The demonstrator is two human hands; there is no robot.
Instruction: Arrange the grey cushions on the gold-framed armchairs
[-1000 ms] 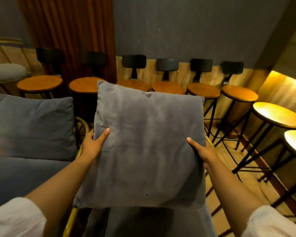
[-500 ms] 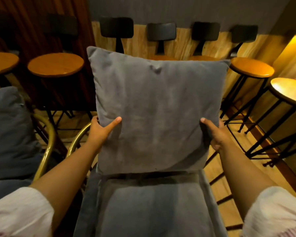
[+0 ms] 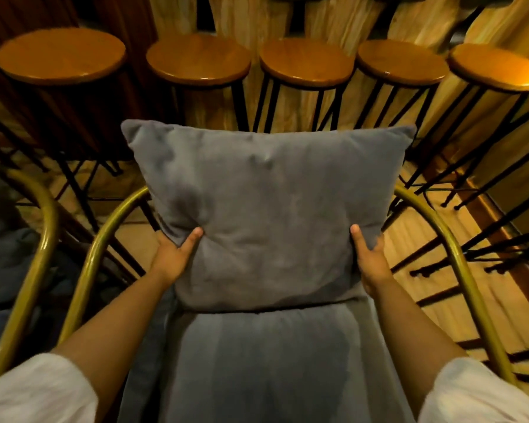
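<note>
A square grey cushion stands upright at the back of a gold-framed armchair, its lower edge resting on the grey seat pad. My left hand grips the cushion's lower left side with the thumb on its front. My right hand grips the lower right side the same way. The chair's gold arms curve round both sides of the cushion. At the left edge stands a second gold-framed armchair with a grey cushion on it, mostly cut off.
Several round wooden bar stools with black metal legs stand in a row right behind the armchair, along a wood-panelled wall. More stool legs crowd the wooden floor at the right.
The cushion has come down and back onto the armchair, its lower edge now on the seat pad. My view has tilted further down and moved closer to the chair.
</note>
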